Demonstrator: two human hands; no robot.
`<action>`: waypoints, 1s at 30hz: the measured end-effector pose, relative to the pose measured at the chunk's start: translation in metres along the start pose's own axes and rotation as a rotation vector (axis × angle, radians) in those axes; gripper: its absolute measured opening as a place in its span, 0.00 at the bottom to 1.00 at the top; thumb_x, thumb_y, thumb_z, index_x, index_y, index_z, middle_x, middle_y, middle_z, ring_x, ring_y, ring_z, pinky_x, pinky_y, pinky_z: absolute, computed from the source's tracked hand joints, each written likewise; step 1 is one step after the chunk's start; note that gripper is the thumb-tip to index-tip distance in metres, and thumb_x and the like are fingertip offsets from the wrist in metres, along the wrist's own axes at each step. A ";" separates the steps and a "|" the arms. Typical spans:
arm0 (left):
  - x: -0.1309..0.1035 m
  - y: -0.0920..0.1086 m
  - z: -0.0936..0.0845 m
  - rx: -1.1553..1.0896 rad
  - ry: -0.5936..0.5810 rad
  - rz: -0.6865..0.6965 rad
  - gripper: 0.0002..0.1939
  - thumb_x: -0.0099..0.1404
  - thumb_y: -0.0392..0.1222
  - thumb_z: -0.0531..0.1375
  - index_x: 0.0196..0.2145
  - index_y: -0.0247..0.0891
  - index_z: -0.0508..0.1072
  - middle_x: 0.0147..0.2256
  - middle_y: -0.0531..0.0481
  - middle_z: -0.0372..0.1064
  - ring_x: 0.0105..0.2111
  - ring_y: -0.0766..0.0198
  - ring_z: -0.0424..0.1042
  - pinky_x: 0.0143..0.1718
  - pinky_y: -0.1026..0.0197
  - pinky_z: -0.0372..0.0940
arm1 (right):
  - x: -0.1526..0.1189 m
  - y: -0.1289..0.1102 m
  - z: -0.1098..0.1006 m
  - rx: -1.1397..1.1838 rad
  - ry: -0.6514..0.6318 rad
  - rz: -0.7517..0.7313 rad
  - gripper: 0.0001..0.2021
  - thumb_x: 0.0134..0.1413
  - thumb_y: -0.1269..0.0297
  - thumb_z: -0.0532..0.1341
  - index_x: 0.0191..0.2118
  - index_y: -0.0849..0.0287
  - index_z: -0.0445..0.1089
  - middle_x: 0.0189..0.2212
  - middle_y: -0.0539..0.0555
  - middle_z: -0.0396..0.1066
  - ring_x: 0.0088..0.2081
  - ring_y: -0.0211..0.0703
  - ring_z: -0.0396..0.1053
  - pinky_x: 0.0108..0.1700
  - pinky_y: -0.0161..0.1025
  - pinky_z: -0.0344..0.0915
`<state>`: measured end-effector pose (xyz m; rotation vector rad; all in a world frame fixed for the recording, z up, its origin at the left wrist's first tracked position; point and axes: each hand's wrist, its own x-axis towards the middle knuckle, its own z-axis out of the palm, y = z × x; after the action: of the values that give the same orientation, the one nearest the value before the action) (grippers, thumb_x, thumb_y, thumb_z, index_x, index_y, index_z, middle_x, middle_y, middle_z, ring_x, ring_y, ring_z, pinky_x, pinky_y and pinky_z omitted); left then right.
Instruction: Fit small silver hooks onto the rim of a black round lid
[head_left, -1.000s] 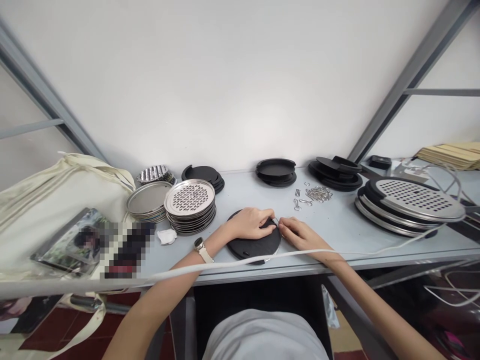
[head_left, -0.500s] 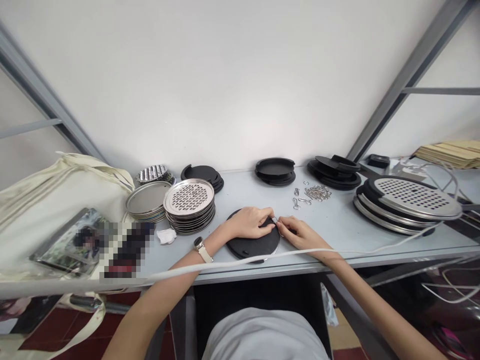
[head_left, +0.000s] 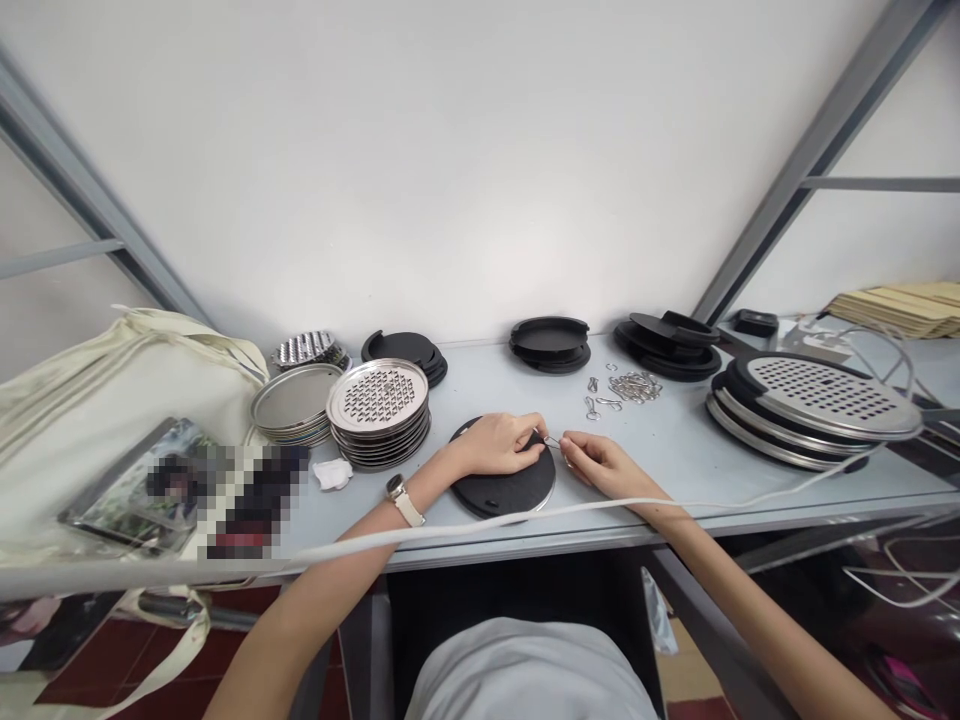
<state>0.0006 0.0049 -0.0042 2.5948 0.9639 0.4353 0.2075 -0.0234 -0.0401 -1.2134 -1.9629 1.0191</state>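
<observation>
A round black disc (head_left: 506,492) lies near the table's front edge, with a thin silvery rim showing at its lower right. Across its top rests my left hand (head_left: 501,444), fingers closed on the disc's upper right edge. A small metal clip (head_left: 553,442) spans the gap from that edge to my right hand (head_left: 600,464), whose thumb and forefinger pinch its right end. Beyond my hands, a pile of similar metal clips (head_left: 636,387) lies on the table, a few loose ones beside it.
Stacked perforated metal discs (head_left: 379,395) and plain metal discs (head_left: 296,395) stand left. Black lids (head_left: 551,343) sit at the back. Larger grater discs (head_left: 817,395) are on the right. A white cable (head_left: 465,526) crosses in front. A cloth bag (head_left: 135,365) is far left.
My right hand has shifted slightly right, away from the disc's edge, and more of the clip shows between my hands. The disc has moved slightly left.
</observation>
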 end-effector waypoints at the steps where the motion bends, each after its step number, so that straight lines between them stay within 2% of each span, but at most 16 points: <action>1: 0.000 0.001 0.000 0.025 0.023 -0.018 0.11 0.63 0.44 0.54 0.42 0.40 0.64 0.23 0.58 0.62 0.22 0.68 0.62 0.26 0.66 0.53 | 0.000 -0.001 0.000 -0.005 0.007 -0.005 0.20 0.61 0.50 0.48 0.24 0.57 0.54 0.18 0.45 0.52 0.21 0.34 0.50 0.25 0.33 0.51; 4: -0.001 0.002 0.002 0.155 0.085 -0.057 0.11 0.61 0.48 0.55 0.38 0.39 0.64 0.25 0.55 0.65 0.24 0.65 0.64 0.26 0.64 0.53 | 0.000 -0.005 0.001 -0.024 0.028 -0.015 0.19 0.61 0.51 0.47 0.23 0.57 0.53 0.18 0.45 0.53 0.22 0.35 0.52 0.26 0.34 0.52; 7: -0.002 0.003 0.004 0.258 0.080 -0.029 0.10 0.62 0.48 0.53 0.31 0.39 0.63 0.25 0.53 0.67 0.23 0.64 0.65 0.25 0.63 0.51 | 0.002 -0.006 0.002 -0.041 0.037 -0.026 0.19 0.62 0.52 0.47 0.23 0.57 0.54 0.18 0.45 0.54 0.22 0.35 0.53 0.27 0.34 0.53; 11: -0.001 0.005 0.004 0.240 0.043 0.043 0.10 0.63 0.47 0.53 0.29 0.39 0.63 0.24 0.54 0.67 0.23 0.65 0.65 0.25 0.63 0.51 | 0.006 -0.006 0.005 -0.118 0.018 -0.076 0.19 0.62 0.52 0.46 0.24 0.58 0.56 0.20 0.46 0.56 0.24 0.36 0.54 0.28 0.33 0.53; 14: -0.001 0.005 0.004 0.231 0.042 0.023 0.11 0.62 0.49 0.53 0.28 0.39 0.63 0.23 0.54 0.66 0.23 0.65 0.65 0.25 0.63 0.51 | 0.007 -0.005 0.004 -0.193 -0.027 -0.108 0.19 0.62 0.52 0.45 0.24 0.58 0.56 0.21 0.47 0.56 0.25 0.37 0.55 0.28 0.34 0.53; 16: -0.001 0.006 0.004 0.225 0.053 -0.004 0.11 0.62 0.50 0.54 0.30 0.39 0.64 0.24 0.54 0.67 0.24 0.64 0.66 0.25 0.63 0.51 | 0.007 -0.005 0.003 -0.224 -0.049 -0.117 0.19 0.63 0.53 0.45 0.24 0.58 0.56 0.21 0.47 0.56 0.25 0.37 0.55 0.29 0.34 0.53; 20: -0.001 0.010 0.001 0.207 0.040 -0.019 0.13 0.62 0.49 0.54 0.41 0.41 0.63 0.27 0.54 0.69 0.25 0.63 0.68 0.25 0.64 0.53 | 0.005 -0.002 0.001 -0.263 -0.058 -0.128 0.19 0.63 0.54 0.45 0.23 0.58 0.54 0.20 0.47 0.55 0.25 0.37 0.56 0.29 0.34 0.53; 24: -0.001 0.011 -0.001 0.186 -0.002 0.008 0.11 0.63 0.47 0.53 0.41 0.41 0.65 0.26 0.55 0.68 0.25 0.65 0.68 0.26 0.64 0.55 | 0.005 -0.002 0.002 -0.280 -0.049 -0.119 0.20 0.62 0.53 0.45 0.22 0.58 0.53 0.19 0.47 0.54 0.25 0.37 0.56 0.29 0.35 0.53; 30: 0.000 0.007 0.001 0.104 0.010 -0.001 0.12 0.62 0.48 0.54 0.42 0.41 0.67 0.26 0.55 0.67 0.25 0.66 0.66 0.26 0.66 0.54 | 0.005 -0.001 0.002 -0.221 -0.066 -0.085 0.21 0.62 0.51 0.45 0.21 0.58 0.51 0.19 0.47 0.51 0.25 0.37 0.54 0.27 0.34 0.52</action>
<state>0.0044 -0.0004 -0.0023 2.6867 1.0169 0.4081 0.2034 -0.0200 -0.0400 -1.2132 -2.2051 0.8258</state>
